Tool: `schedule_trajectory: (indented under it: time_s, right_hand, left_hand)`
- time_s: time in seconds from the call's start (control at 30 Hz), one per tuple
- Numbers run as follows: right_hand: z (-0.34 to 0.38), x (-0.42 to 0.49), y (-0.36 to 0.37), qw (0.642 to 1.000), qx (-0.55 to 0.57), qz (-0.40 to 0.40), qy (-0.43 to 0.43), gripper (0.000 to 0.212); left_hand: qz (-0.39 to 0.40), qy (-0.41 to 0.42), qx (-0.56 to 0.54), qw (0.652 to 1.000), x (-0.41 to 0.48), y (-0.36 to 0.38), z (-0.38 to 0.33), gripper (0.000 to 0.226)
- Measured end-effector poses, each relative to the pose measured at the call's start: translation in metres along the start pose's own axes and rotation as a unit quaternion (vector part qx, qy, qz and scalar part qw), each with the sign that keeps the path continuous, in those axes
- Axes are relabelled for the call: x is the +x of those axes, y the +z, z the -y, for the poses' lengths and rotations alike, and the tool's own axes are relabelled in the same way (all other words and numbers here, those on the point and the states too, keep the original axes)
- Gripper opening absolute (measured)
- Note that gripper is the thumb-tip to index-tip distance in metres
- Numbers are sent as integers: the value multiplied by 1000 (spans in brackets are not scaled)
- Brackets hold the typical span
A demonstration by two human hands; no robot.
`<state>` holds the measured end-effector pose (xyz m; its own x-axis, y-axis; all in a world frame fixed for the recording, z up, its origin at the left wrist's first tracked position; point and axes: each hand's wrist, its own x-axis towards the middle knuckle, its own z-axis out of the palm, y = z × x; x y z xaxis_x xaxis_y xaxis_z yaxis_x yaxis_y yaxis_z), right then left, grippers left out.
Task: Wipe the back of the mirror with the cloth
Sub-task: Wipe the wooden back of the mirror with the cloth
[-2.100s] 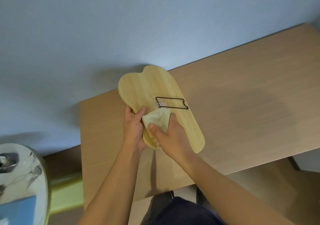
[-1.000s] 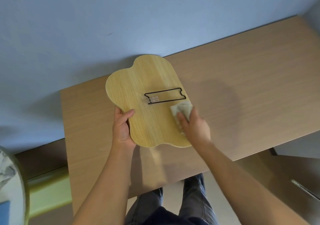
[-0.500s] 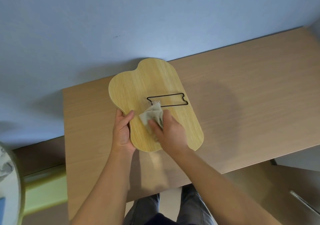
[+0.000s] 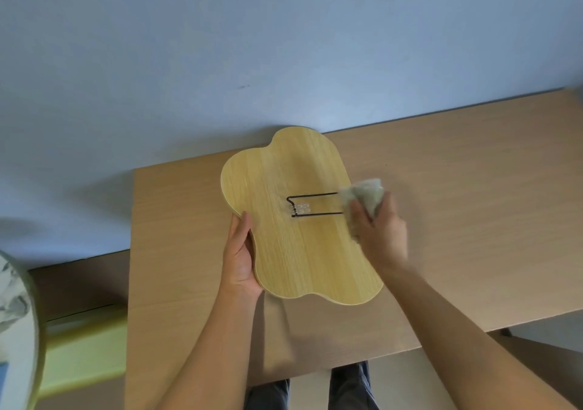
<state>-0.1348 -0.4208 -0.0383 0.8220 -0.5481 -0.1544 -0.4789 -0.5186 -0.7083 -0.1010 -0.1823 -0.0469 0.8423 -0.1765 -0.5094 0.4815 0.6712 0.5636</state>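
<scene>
The mirror [image 4: 293,245] lies back side up on the wooden table [image 4: 473,207]: a wavy, cloud-shaped light wood panel with a black wire stand [image 4: 312,204] folded flat on it. My left hand [image 4: 241,258] grips its left edge, thumb on top. My right hand [image 4: 378,233] presses a crumpled grey-green cloth [image 4: 362,196] against the panel's right edge, over the end of the wire stand. The hand and cloth are blurred by motion.
A pale blue wall [image 4: 284,47] runs along the table's far edge. At the left are a yellow-green bar [image 4: 82,349] and a round marbled white surface [image 4: 12,330]. My legs [image 4: 315,390] show below the table's near edge.
My right hand swept the cloth from the panel's lower left, beside my left thumb, across to its right edge. The mirror turned slightly under my left hand.
</scene>
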Motion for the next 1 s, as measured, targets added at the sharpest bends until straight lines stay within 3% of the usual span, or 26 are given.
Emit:
schedule_trajectory:
  time_s: [0.1, 0.17, 0.27, 0.43, 0.57, 0.7, 0.83, 0.9, 1.0]
  right_hand:
    - [85, -14, 34, 988, 5, 35, -151, 45]
    - [128, -22, 58, 962, -41, 35, -268, 44]
    - [153, -14, 82, 936, -109, 79, -324, 41]
    - [138, 25, 99, 940, -159, 124, -275, 42]
    - [126, 61, 103, 953, -167, 126, -218, 44]
    - [96, 106, 93, 972, -200, 115, -52, 51]
    - [72, 136, 74, 979, -194, 28, 54, 44]
    - [82, 138, 75, 987, -156, 16, 31, 42]
    - [121, 114, 93, 990, -31, 91, -101, 46]
  left_hand:
    - [-3, -9, -36, 999, -1, 4, -1, 57]
    - [-10, 1, -41, 999, 1, 5, -3, 71]
    - [-18, 3, -35, 999, 3, 5, -5, 84]
    - [-18, 1, 12, 1000, 2, 3, -7, 107]
    - [-7, -9, 25, 1000, 0, -1, -7, 112]
    - [25, -26, -10, 999, -1, -9, -5, 103]
    - [49, -32, -32, 998, 2, -9, -6, 81]
    - [32, -41, -32, 998, 5, -8, -9, 87]
    - [54, -25, -41, 997, 7, -13, -9, 80]
